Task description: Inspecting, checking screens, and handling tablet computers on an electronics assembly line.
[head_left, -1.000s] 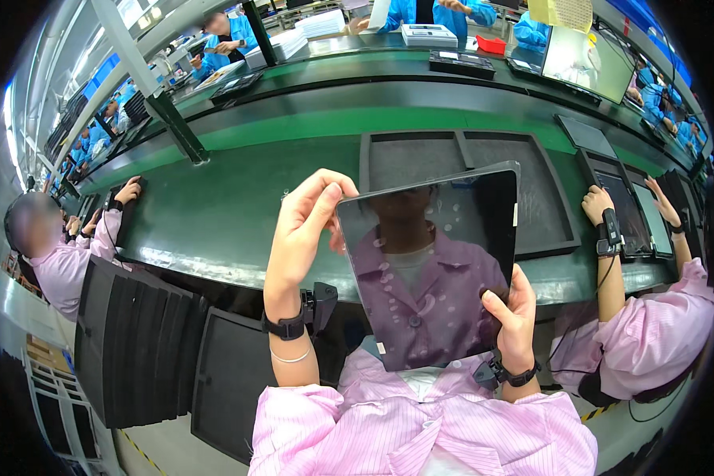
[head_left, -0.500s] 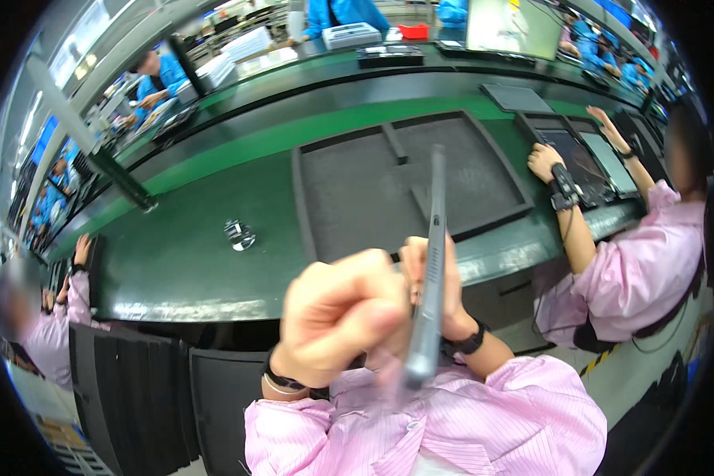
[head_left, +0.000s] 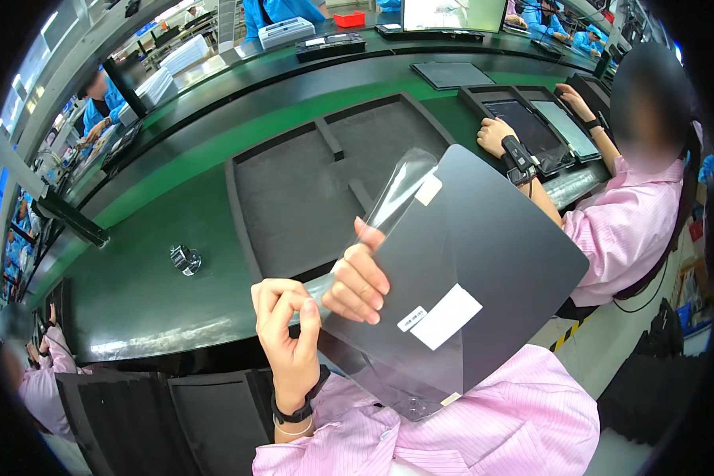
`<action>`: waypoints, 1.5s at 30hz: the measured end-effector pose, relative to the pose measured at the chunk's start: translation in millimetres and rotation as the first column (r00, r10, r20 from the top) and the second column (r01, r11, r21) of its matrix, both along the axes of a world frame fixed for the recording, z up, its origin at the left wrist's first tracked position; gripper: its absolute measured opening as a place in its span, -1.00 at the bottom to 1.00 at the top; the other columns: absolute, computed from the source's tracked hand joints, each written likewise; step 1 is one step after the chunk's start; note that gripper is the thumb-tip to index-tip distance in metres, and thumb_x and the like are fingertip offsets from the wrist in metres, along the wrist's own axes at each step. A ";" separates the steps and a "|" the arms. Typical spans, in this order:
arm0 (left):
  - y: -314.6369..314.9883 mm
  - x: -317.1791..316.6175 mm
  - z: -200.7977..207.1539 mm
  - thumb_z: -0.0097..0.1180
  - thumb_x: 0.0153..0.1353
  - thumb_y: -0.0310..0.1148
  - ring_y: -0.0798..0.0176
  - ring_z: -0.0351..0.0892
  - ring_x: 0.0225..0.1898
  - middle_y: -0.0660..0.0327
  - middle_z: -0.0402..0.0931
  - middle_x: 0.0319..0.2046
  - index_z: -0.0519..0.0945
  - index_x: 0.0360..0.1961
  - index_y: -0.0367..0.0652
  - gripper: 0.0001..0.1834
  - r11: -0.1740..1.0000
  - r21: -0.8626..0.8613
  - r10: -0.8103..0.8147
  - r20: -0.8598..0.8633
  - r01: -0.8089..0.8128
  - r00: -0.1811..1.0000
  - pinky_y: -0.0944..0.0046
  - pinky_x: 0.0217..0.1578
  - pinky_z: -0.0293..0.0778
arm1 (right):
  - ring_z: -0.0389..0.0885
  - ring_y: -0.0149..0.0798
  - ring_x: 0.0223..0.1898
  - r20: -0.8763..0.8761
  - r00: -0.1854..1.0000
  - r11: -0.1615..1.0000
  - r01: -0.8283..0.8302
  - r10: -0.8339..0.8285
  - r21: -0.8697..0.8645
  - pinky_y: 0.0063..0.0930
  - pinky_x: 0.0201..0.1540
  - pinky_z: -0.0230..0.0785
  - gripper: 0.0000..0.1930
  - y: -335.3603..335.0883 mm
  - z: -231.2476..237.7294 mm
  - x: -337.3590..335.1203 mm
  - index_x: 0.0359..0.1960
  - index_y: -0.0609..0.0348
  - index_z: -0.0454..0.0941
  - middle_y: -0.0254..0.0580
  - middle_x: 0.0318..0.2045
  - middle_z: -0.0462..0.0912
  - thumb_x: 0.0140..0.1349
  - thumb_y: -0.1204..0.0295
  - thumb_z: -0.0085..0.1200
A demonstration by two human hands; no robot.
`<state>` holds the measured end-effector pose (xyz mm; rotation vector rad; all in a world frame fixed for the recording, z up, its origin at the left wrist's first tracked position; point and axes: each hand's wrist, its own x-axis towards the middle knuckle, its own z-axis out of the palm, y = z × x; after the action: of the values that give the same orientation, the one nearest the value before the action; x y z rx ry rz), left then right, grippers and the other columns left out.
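Observation:
A dark grey tablet-like device [head_left: 516,238] with rounded corners is tilted up in front of my chest, bearing white labels [head_left: 447,317]. Clear plastic film [head_left: 401,190] covers part of its face and lifts off along the left side, with pale tabs at two film corners. My right hand [head_left: 358,278] grips the device's left edge, fingers folded over the face; its wrist and forearm are hidden behind the device. Just left of it, my left hand [head_left: 288,329] is closed in a pinch, apparently on the film's loose edge.
A black divided foam tray [head_left: 285,182] lies on the green workbench [head_left: 159,293], with a small shiny object [head_left: 186,259] to its left. At right, a co-worker in pink handles a dark panel in another tray [head_left: 476,97]. Black foam trays [head_left: 127,420] stand below the bench's front edge.
The device has turned from edge-on to show its broad labelled face. My left hand has moved left and down, and film now stands away from the surface. My view has shifted right.

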<state>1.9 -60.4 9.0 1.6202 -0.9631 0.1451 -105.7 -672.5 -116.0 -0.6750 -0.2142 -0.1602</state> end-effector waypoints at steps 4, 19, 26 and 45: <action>4.5 -5.8 1.7 0.01 0.11 -0.48 0.28 0.25 -0.33 0.19 0.30 -0.38 0.35 -0.62 -0.26 -0.80 0.999 -0.042 -0.029 -0.227 0.020 0.974 0.34 -0.28 0.21 | 0.35 -0.15 -0.37 -0.033 0.992 0.992 0.125 -0.125 0.010 -0.25 -0.26 0.23 -0.70 -1.8 -9.4 -1.9 -0.42 0.11 0.25 -0.19 -0.50 0.39 0.29 0.15 -0.32; 0.2 7.7 3.5 -0.16 0.27 -0.39 0.44 0.13 -0.37 0.17 0.26 -0.30 0.21 -0.68 -0.21 -0.65 0.999 -0.038 -0.027 -0.193 0.020 0.981 0.46 -0.34 0.09 | 0.36 -0.11 -0.35 -0.022 0.993 0.993 0.117 -0.116 0.017 -0.24 -0.23 0.23 -0.70 7.6 -1.8 -3.6 -0.44 0.15 0.26 -0.13 -0.50 0.42 0.22 0.16 -0.26; -2.9 10.6 4.1 -0.10 0.22 -0.38 0.40 0.16 -0.41 0.15 0.30 -0.32 0.26 -0.70 -0.23 -0.65 0.996 -0.090 -0.047 -0.248 0.025 0.968 0.45 -0.40 0.08 | 0.40 -0.13 -0.30 0.067 0.997 0.971 -0.062 0.048 0.232 -0.30 -0.19 0.24 -0.72 -1.7 -3.9 -2.1 -0.48 0.13 0.29 -0.14 -0.47 0.44 0.18 0.16 -0.20; 13.6 59.0 81.8 -0.22 0.36 -0.28 0.34 0.36 -0.48 0.24 0.26 -0.58 0.23 -0.55 -0.16 -0.68 0.909 -0.406 -0.229 -0.308 0.090 0.923 0.45 -0.58 0.24 | 0.33 -0.43 -0.60 0.073 0.945 0.907 -0.326 0.318 0.268 -0.61 -0.57 0.19 -0.68 498.1 89.1 66.6 -0.45 0.11 0.38 -0.40 -0.64 0.28 0.29 0.12 -0.07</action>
<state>60.9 -46.8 90.8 1.1453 -0.7319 -0.0672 -39.1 -174.4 -26.9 -0.3502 -0.3210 0.1183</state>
